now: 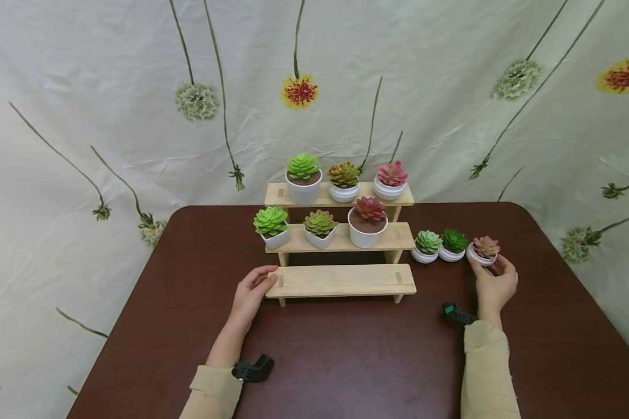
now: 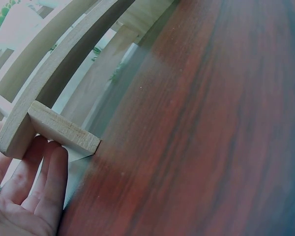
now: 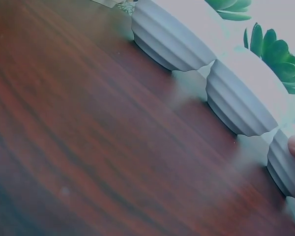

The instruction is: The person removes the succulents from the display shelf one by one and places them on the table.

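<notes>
Beige sleeves [image 1: 487, 372] lie nearest. Pale flower-print cloth [image 1: 120, 75] hangs behind a glossy dark-brown table [image 1: 346, 361] bearing a three-step wooden stand [image 1: 340, 279]. Left hand [image 1: 248, 298], thumb above, fingers beneath, grips its low front end; right hand [image 1: 495, 285], parted just pot-wide, pinches the pink succulent [image 1: 485, 249], rightmost of three beside the stand.

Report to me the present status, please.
Left hand grips light wooden three-tier stand at lowest step. Right hand holds dusty pink succulent in round white ribbed pot. No obstruction seen.

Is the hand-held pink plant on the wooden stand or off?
Off: the right hand holds the pink succulent in its round white pot right of the pale wooden stand.
</notes>
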Motion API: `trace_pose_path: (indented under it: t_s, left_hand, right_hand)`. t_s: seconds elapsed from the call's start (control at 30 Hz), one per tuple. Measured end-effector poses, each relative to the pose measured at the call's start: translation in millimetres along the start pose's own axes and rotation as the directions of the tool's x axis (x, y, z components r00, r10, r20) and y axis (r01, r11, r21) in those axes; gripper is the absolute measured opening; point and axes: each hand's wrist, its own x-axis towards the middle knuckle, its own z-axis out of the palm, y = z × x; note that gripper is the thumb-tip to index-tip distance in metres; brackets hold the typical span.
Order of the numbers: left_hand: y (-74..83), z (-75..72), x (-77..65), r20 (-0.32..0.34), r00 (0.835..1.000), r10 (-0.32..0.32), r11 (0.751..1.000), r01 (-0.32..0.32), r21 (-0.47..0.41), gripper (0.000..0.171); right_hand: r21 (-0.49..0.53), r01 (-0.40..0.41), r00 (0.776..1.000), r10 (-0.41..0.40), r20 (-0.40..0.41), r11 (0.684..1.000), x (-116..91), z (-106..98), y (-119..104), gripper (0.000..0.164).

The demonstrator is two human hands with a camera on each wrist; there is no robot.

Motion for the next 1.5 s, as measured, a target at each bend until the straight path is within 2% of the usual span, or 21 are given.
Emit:
trace_pose_path:
  t_s: [0.27,0.47,0.57,0.7,0.8,0.97,1.2,1.33,1.5]
  left_hand:
    - [-0.6,0.8,0.1,0.002,1.0,0.011,1.0,-0.011,0.002,0.029]
    - [-0.9,0.2,-0.3,-0.005,1.0,0.013,1.0,-0.013,0.002,0.03]
    - [-0.9,-0.1,-0.5,-0.002,1.0,0.009,1.0,-0.009,0.003,0.03]
    - [-0.5,-0.9,-0.6,0.0,1.0,0.011,1.0,-0.011,-0.002,0.029]
    - [-0.6,-1.4,-0.4,-0.001,1.0,0.013,1.0,-0.013,-0.003,0.029]
    - [-1.2,-0.7,-0.2,0.002,1.0,0.016,1.0,-0.016,-0.011,0.03]
    - [-1.3,-0.2,-0.2,0.003,1.0,0.015,1.0,-0.015,-0.002,0.03]
    - [-1.5,-0.2,0.1,0.002,1.0,0.015,1.0,-0.015,0.002,0.03]
    - [-1.0,-0.3,-0.2,0.0,1.0,0.008,1.0,-0.008,0.003,0.029]
  right_hand:
    - [-0.047,-0.002,1.0,0.003,0.015,0.999,2.0,1.7,-0.7,0.057]
    - [-0.036,0.001,0.999,0.0,0.042,0.999,1.1,1.9,-3.4,0.058]
    - [-0.009,0.021,1.0,-0.021,0.002,1.0,-2.6,1.0,-7.8,0.056]
    - [0.029,0.094,0.993,-0.091,-0.073,0.995,-8.4,1.3,-18.2,0.052]
    - [0.061,0.15,0.986,-0.144,-0.089,0.987,-11.4,3.3,-27.8,0.048]
    - [0.104,0.2,0.979,-0.195,-0.059,0.974,-16.7,7.1,-41.1,0.044]
    - [0.198,0.2,0.977,-0.21,0.027,0.96,-27.3,11.1,-56.3,0.042]
    - [0.23,0.229,0.966,-0.25,0.063,0.946,-35.3,14.7,-65.2,0.039]
    - [0.216,0.254,0.945,-0.289,0.151,0.943,-45.9,20.0,-76.6,0.04]
